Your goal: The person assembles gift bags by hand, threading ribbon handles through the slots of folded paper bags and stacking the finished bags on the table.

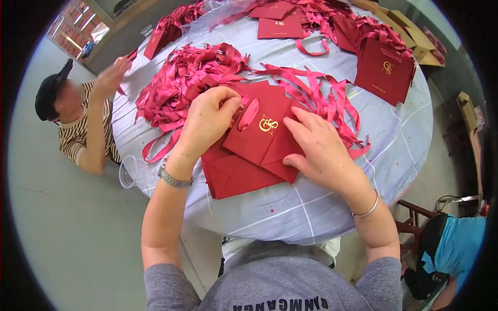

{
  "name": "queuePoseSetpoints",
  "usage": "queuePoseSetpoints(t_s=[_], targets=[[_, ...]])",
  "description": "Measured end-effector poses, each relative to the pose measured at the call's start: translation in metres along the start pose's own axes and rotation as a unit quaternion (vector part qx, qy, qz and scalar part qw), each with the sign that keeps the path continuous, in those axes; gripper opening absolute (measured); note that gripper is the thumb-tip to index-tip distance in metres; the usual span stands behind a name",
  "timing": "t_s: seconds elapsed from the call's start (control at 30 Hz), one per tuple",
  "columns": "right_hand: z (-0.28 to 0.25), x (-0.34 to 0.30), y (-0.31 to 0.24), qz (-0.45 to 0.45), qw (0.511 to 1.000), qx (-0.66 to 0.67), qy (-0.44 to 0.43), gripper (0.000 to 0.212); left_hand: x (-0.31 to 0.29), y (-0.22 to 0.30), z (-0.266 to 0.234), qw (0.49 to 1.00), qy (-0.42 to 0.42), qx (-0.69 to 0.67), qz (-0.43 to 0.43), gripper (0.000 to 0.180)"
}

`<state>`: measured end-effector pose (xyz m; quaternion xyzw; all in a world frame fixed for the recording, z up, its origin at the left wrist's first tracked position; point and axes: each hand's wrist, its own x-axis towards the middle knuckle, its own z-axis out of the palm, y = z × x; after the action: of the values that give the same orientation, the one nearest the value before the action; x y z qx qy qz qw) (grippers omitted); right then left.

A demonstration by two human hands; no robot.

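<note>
L grip (pixel 208 120) curled, shiny rbn (pixel 250 114), rect. bag (pixel 249 142)

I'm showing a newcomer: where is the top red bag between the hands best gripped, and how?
Probably pinch the top red bag by its near edge from the wearer's side: that edge lies exposed over other bags, while the left hand and right hand flank it.

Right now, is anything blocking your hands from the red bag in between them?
Nothing visible does: the left hand is at the pink ribbon on the red bag, and the right hand is at the bag's other side.
</note>
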<state>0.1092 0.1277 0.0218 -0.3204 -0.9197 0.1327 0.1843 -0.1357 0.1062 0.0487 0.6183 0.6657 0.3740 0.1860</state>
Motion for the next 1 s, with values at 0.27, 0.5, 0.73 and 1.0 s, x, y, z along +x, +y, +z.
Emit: queuePoseSetpoints(t_s=[0.27, 0.5, 0.73, 1.0], targets=[[-0.004, -0.007, -0.025, -0.108, 0.989, -0.021, -0.096, 0.089, -0.029, -0.02, 0.0, 0.97, 0.104, 0.097, 0.197, 0.014], [-0.035, -0.004, -0.006, -0.1, 0.988, 0.058, 0.099, 0.05, -0.035, -0.012, -0.006, 0.965, 0.218, -0.134, 0.048, 0.018], [-0.038, 0.002, 0.008, 0.124, 0.752, 0.58, 0.287, 0.038, -0.046, 0.017, -0.003, 0.958, 0.211, -0.075, 0.182, 0.016], [-0.013, -0.02, -0.006, 0.187, 0.664, 0.705, 0.162, 0.045, -0.024, 0.043, 0.018, 0.933, 0.223, 0.144, 0.243, 0.027]])
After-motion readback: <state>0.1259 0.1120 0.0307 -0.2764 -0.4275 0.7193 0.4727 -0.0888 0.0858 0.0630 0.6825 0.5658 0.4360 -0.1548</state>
